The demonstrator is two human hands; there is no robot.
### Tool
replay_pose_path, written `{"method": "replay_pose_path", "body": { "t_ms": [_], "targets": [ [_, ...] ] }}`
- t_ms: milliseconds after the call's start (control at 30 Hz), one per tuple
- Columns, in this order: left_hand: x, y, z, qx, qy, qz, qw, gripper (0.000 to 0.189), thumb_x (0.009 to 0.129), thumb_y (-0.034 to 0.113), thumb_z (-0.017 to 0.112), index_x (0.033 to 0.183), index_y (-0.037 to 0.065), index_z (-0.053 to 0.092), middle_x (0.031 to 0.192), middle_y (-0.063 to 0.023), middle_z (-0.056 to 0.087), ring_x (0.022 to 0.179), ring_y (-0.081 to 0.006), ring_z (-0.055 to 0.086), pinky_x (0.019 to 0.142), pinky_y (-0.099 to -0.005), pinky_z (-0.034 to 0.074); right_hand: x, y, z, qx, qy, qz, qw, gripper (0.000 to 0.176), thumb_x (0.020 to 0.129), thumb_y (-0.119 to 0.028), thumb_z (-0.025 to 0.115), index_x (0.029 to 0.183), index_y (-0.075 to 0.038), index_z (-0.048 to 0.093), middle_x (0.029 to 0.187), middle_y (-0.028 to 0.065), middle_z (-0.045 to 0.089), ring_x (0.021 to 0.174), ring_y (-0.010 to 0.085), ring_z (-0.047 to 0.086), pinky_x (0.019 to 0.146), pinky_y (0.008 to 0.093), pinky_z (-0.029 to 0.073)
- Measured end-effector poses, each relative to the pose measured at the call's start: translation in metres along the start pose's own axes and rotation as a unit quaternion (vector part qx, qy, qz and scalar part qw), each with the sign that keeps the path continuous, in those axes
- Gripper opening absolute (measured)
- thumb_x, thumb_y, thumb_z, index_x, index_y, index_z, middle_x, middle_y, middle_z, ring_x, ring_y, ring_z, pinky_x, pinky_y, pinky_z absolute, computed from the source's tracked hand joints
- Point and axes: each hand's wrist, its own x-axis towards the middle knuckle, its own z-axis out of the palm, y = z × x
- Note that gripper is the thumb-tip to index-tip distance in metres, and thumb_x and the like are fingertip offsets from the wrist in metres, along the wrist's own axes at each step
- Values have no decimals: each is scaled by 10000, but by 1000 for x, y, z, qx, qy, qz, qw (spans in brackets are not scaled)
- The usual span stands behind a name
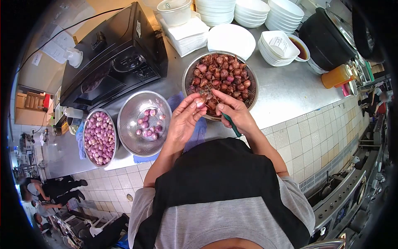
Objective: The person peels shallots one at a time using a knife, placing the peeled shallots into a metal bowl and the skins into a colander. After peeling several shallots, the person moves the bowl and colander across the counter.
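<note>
My left hand pinches a shallot over the near edge of a metal colander. Inside that colander lie many unpeeled shallots and loose brown skins. A small knife with a green handle is gripped in my right hand, its blade pointing toward the held shallot; the blade is partly lost against the skins. To the left, a wider metal colander contains several peeled shallots. Beside it, an oval metal container is full of peeled purple shallots.
A black microwave-like appliance stands at the back left. Behind the shallots are a white plate, stacked white bowls and napkins. A black pot and an orange bottle stand right. A blue cloth lies beneath my left wrist.
</note>
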Motion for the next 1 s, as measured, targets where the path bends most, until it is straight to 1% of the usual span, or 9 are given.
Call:
{"method": "replay_pose_path", "body": {
  "t_ms": [133, 367, 467, 533, 633, 733, 833, 967, 1000],
  "targets": [
    [1, -3, 1, 29, 16, 11, 999, 306, 892, 40, 555, 1195, 12, 515, 1035, -69, 606, 913, -153, 620, 828, -264, 516, -3, 3, 2, -83, -25, -34, 996, 470, 922, -128, 517, 1377, -109, 399, 756, 7, 521, 492, 66, 424, 443, 198, 341],
    [1, -5, 0, 38, 17, 28, 999, 260, 886, 36, 566, 1142, 7, 534, 1009, -70, 604, 892, -156, 624, 802, -264, 529, -5, 4, 9, -112, -41, -39, 992, 501, 891, -103, 564, 1367, -109, 410, 741, -7, 505, 521, 56, 439, 439, 208, 352],
    [0, -6, -2, 36, 23, 18, 999, 243, 881, 33, 572, 1121, 14, 540, 994, -75, 610, 877, -155, 627, 791, -270, 535, -5, 5, 11, -116, -42, -38, 992, 463, 885, -104, 574, 1331, -110, 450, 721, -6, 505, 528, 58, 441, 447, 206, 356],
    [-1, -9, -4, 50, 21, 35, 998, 231, 877, 34, 580, 1105, 14, 549, 981, -79, 619, 871, -159, 628, 779, -274, 535, -3, 10, 12, -163, -5, -71, 984, 390, 887, -109, 573, 1268, -102, 487, 718, 2, 509, 528, 60, 441, 454, 205, 354],
    [-3, -8, -1, 73, 17, 36, 997, 206, 872, 32, 588, 1075, 8, 564, 966, -79, 627, 864, -162, 629, 776, -277, 527, 0, 11, 13, -125, -9, -70, 990, 315, 892, -121, 567, 1197, -82, 501, 768, 16, 501, 514, 62, 427, 429, 204, 318],
    [-2, -9, -3, 77, 19, 35, 996, 215, 867, 5, 565, 1082, 8, 577, 958, -101, 646, 860, -175, 639, 772, -286, 537, 3, 11, 11, -104, -17, -63, 992, 261, 894, -119, 569, 1147, -89, 510, 741, 8, 516, 530, 58, 435, 446, 208, 346],
    [-2, -6, -1, 121, 18, 38, 992, 254, 861, 9, 573, 1115, 3, 573, 963, -97, 646, 862, -169, 634, 787, -291, 529, 5, 9, 11, -27, -24, -36, 999, 251, 902, -124, 560, 1144, -83, 509, 748, 7, 513, 523, 57, 441, 426, 213, 334],
    [-5, -3, 0, 150, -6, 30, 988, 283, 860, 16, 571, 1143, -3, 566, 983, -100, 643, 876, -163, 628, 799, -288, 522, 9, 15, 6, -26, 13, -37, 999, 247, 907, -126, 550, 1144, -70, 505, 743, 7, 508, 512, 58, 449, 407, 213, 319],
    [-8, -3, 2, 162, -7, 4, 987, 292, 863, 19, 564, 1154, -7, 557, 996, -104, 640, 884, -163, 626, 802, -282, 520, 10, 13, 2, -43, 19, -49, 998, 257, 907, -125, 548, 1154, -67, 501, 749, 12, 516, 506, 61, 450, 407, 210, 322]
  ]
}}
